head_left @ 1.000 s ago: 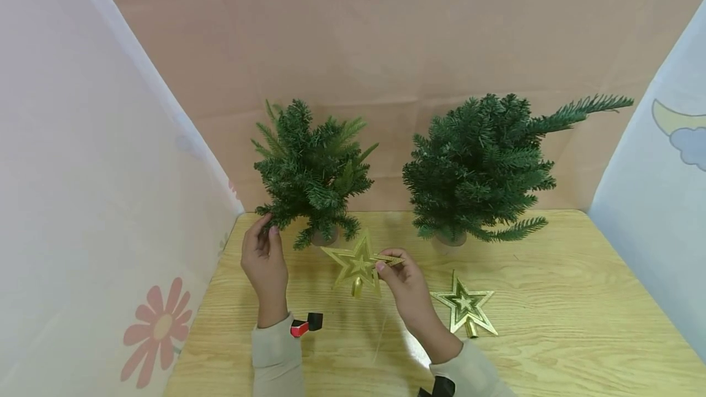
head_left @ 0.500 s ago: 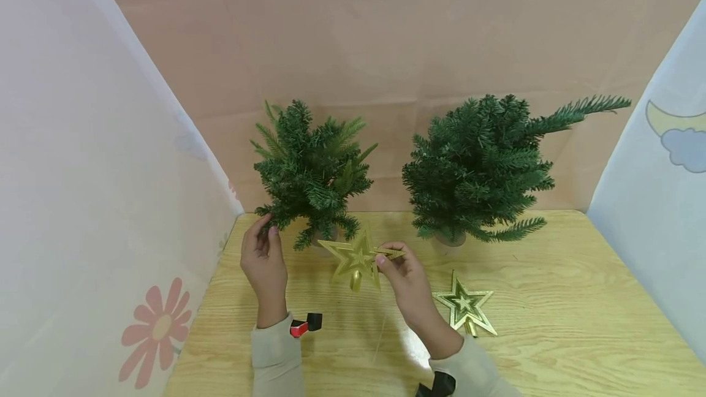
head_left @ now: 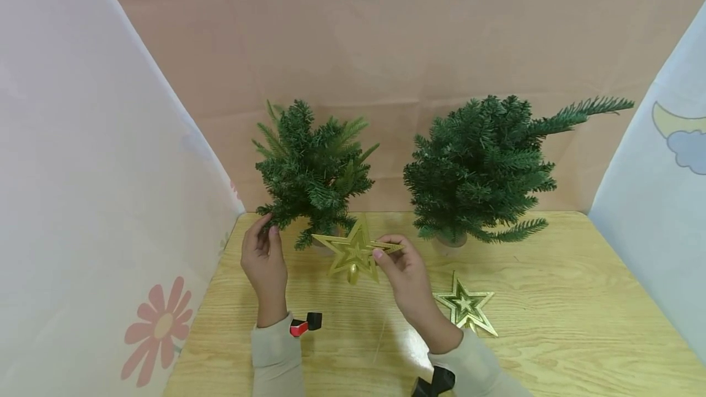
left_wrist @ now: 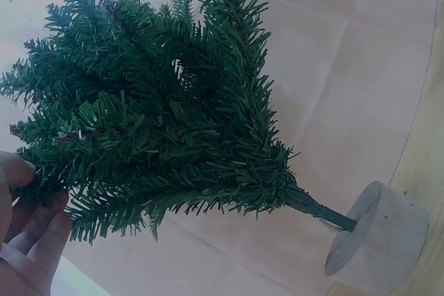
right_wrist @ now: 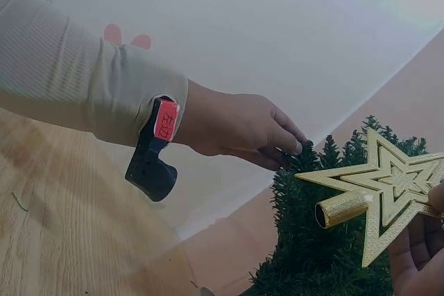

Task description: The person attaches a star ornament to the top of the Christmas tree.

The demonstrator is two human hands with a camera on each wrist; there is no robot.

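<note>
My left hand (head_left: 266, 265) pinches a branch tip at the lower left of the smaller artificial Christmas tree (head_left: 314, 170). In the left wrist view the thumb and fingers (left_wrist: 52, 240) close around the needles, and the tree's round pale base (left_wrist: 385, 237) shows at right. My right hand (head_left: 405, 271) holds a gold star tree topper (head_left: 353, 250) by one point, between thumb and fingers. The star is raised in front of the tree's lower branches. Its hollow socket (right_wrist: 345, 208) faces down and toward the left hand's forearm in the right wrist view.
A larger artificial tree (head_left: 477, 170), with one long branch sticking out to the right, stands at the back right. A second gold star (head_left: 465, 304) lies on the wooden table (head_left: 573, 299) beside my right wrist. Cloth walls (head_left: 358, 29) enclose the back and sides.
My right hand has moved the star slightly left and farther back, up toward the smaller tree. My left hand has stayed at the branch.
</note>
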